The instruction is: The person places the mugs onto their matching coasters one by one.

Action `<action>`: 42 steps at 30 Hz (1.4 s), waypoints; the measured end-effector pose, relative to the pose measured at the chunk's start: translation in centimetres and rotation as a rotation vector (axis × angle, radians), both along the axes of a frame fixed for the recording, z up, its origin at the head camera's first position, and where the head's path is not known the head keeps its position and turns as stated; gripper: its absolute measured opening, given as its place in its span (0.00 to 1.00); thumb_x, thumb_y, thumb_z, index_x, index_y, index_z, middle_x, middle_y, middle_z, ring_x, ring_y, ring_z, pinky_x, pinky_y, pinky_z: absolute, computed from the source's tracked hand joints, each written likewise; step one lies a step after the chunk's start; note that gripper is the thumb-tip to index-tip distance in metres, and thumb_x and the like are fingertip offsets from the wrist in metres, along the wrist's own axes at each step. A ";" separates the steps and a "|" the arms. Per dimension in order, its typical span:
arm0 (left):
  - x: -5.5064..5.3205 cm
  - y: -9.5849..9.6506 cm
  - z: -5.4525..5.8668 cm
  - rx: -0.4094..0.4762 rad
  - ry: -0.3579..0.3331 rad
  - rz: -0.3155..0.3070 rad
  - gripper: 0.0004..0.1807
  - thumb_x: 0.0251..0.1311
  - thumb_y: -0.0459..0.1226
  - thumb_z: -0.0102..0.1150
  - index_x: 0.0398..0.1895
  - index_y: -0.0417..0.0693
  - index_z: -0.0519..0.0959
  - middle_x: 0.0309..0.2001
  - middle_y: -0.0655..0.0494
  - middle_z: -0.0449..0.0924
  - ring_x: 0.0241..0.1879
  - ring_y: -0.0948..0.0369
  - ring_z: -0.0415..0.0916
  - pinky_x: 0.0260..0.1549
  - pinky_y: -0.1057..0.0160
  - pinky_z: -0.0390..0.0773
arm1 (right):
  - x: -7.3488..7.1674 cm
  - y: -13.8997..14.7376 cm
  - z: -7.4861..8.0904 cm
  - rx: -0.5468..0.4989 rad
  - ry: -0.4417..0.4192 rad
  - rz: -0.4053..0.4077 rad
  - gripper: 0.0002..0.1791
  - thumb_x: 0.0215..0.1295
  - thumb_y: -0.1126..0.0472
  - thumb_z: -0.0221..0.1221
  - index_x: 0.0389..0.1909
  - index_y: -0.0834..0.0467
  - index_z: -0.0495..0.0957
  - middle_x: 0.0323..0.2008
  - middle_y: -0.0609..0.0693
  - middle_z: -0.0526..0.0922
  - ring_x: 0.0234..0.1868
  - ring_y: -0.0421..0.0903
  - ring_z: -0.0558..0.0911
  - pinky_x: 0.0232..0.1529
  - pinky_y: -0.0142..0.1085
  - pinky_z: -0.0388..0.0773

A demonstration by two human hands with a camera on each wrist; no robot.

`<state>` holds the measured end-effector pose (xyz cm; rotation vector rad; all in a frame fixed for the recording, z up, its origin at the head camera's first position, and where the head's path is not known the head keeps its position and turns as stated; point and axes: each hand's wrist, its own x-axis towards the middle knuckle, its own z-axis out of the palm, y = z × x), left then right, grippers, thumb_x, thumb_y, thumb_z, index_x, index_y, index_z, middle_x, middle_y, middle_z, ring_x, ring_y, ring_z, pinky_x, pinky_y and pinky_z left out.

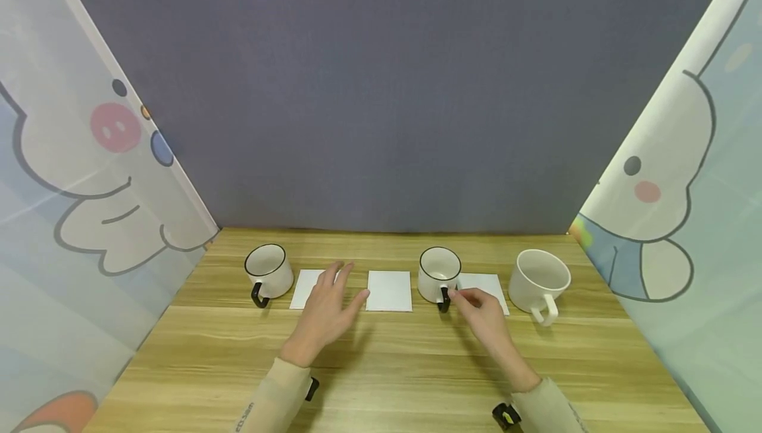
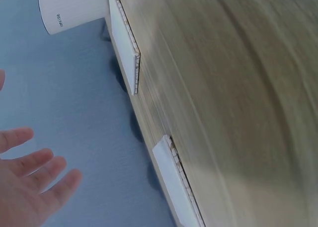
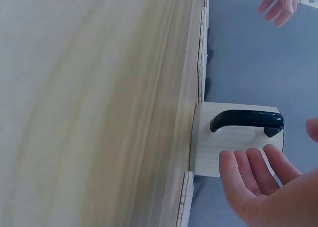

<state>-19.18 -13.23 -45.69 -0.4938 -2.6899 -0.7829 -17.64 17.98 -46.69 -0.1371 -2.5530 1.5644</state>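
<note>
My right hand is beside the black handle of a white mug with a dark rim. In the right wrist view its fingers reach out next to the handle, not curled round it; whether they touch the mug I cannot tell. The mug stands upright between the middle white square and the right white square. Over the left white square, partly covering it, hovers my left hand, fingers spread, holding nothing.
A similar black-handled mug stands at the left of the wooden table. A larger all-white mug stands at the right. A grey panel rises behind the table, with cartoon-printed sheets along both sides.
</note>
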 end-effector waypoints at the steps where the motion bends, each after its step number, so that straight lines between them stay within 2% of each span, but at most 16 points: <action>1: 0.0 0.0 0.0 0.007 -0.005 -0.001 0.36 0.74 0.56 0.52 0.73 0.40 0.66 0.70 0.36 0.64 0.68 0.38 0.64 0.62 0.36 0.68 | -0.1 -0.1 -0.1 -0.026 -0.016 0.003 0.22 0.71 0.48 0.63 0.47 0.66 0.84 0.41 0.56 0.87 0.40 0.50 0.85 0.42 0.41 0.81; 7: -0.1 0.1 0.0 0.022 -0.010 -0.016 0.34 0.75 0.55 0.51 0.72 0.39 0.67 0.70 0.36 0.64 0.68 0.39 0.64 0.61 0.36 0.69 | -0.3 -0.2 -0.3 -0.172 -0.078 -0.002 0.22 0.71 0.51 0.63 0.47 0.70 0.83 0.41 0.59 0.86 0.38 0.56 0.87 0.44 0.45 0.85; 13: -0.7 0.3 0.4 0.025 0.023 -0.048 0.32 0.75 0.52 0.51 0.69 0.36 0.69 0.68 0.35 0.66 0.65 0.39 0.67 0.59 0.36 0.72 | -0.7 -0.3 -0.5 -0.292 -0.099 0.004 0.21 0.71 0.54 0.63 0.45 0.72 0.82 0.38 0.58 0.86 0.40 0.51 0.85 0.42 0.41 0.86; 19: -1.4 0.6 0.6 0.022 0.026 -0.063 0.31 0.76 0.52 0.50 0.68 0.36 0.70 0.66 0.37 0.68 0.65 0.40 0.68 0.59 0.39 0.72 | -1.0 -0.7 -0.7 -0.433 -0.128 0.046 0.19 0.73 0.58 0.60 0.45 0.75 0.80 0.38 0.56 0.85 0.41 0.49 0.84 0.45 0.45 0.85; 24: -2.0 0.8 0.5 0.005 0.053 -0.075 0.29 0.77 0.51 0.49 0.67 0.37 0.71 0.65 0.39 0.70 0.64 0.42 0.70 0.60 0.41 0.72 | -1.2 -1.0 -0.9 -0.478 -0.145 0.075 0.17 0.74 0.58 0.59 0.43 0.73 0.81 0.42 0.56 0.83 0.43 0.49 0.83 0.49 0.45 0.84; 29: -2.5 1.0 0.3 0.008 0.076 -0.092 0.25 0.77 0.48 0.50 0.64 0.38 0.74 0.63 0.42 0.72 0.64 0.44 0.71 0.60 0.42 0.73 | -1.6 -1.2 -1.3 -0.546 -0.162 0.121 0.15 0.74 0.60 0.58 0.39 0.71 0.80 0.40 0.57 0.82 0.44 0.49 0.80 0.51 0.44 0.82; 35: -3.1 1.1 -0.1 0.000 0.062 -0.092 0.22 0.76 0.45 0.53 0.62 0.38 0.75 0.62 0.44 0.74 0.64 0.45 0.71 0.60 0.43 0.73 | -1.7 -1.4 -1.5 -0.588 -0.172 0.118 0.15 0.74 0.62 0.57 0.44 0.73 0.80 0.38 0.55 0.82 0.43 0.48 0.80 0.48 0.41 0.82; 42: -3.8 1.4 -0.5 -0.046 0.044 -0.119 0.22 0.75 0.44 0.53 0.62 0.38 0.76 0.61 0.45 0.75 0.62 0.47 0.72 0.60 0.45 0.74 | -2.1 -1.6 -1.5 -0.619 -0.164 0.121 0.14 0.72 0.64 0.57 0.43 0.75 0.79 0.36 0.56 0.82 0.40 0.49 0.81 0.47 0.42 0.82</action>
